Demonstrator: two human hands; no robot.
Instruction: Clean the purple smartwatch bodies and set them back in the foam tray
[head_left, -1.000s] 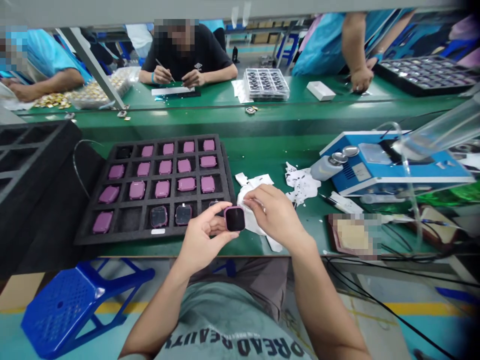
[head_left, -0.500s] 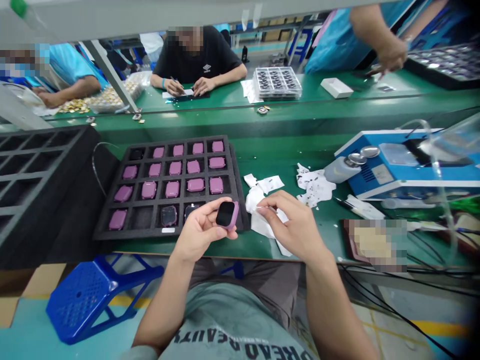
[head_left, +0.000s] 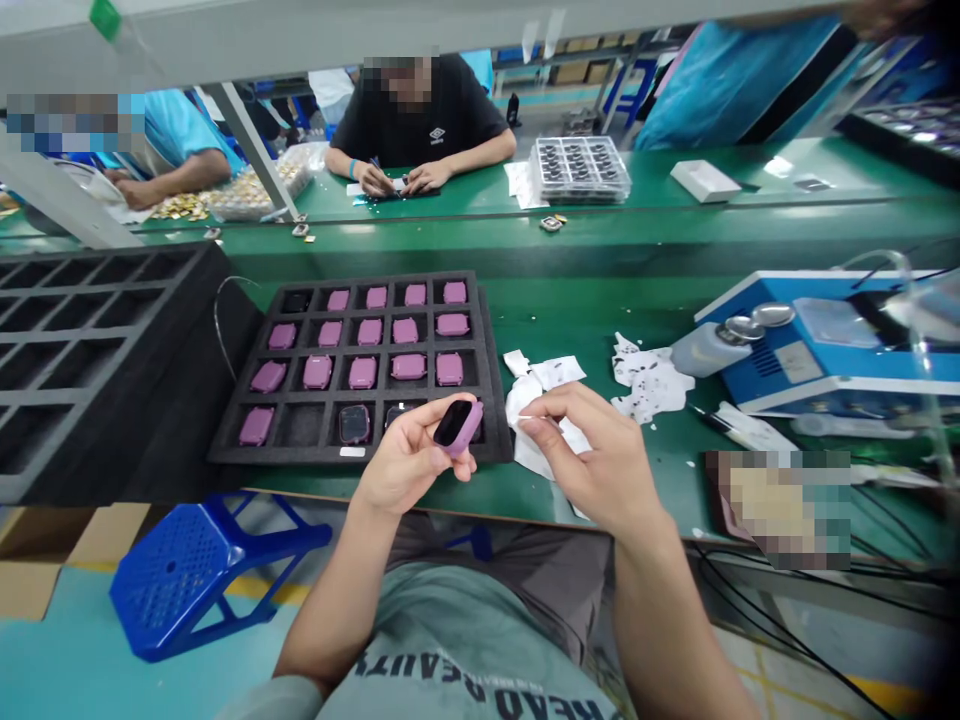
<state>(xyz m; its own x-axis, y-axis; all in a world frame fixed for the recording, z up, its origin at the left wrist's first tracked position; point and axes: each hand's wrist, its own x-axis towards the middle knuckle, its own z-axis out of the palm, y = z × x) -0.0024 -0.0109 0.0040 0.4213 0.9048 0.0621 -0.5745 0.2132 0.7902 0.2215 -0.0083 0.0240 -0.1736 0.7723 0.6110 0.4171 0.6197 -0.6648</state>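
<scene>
My left hand (head_left: 409, 455) holds a purple watch case (head_left: 459, 428) with a dark screen, tilted, between thumb and fingers. To its right, my right hand (head_left: 592, 450) is pinched, with a small white bit at the fingertips that is too small to name. Beneath and beside that hand lie crumpled white wipes (head_left: 555, 372). Behind my left hand is a black foam tray (head_left: 298, 424) with purple watch cases (head_left: 363, 372) in most compartments; two in the front row show dark faces.
An empty-celled foam tray stack (head_left: 187, 380) stands left. At right are a pump bottle (head_left: 701, 345), a blue machine (head_left: 814, 350), stained wipes (head_left: 656, 382) and cables. Across the bench, a person in black (head_left: 427, 120) works near a clear plastic box (head_left: 581, 170).
The watch case has turned in my left hand, so its screen looks narrower and more of its purple side shows. The whole view has shifted slightly. At back right, another person's hand has moved up.
</scene>
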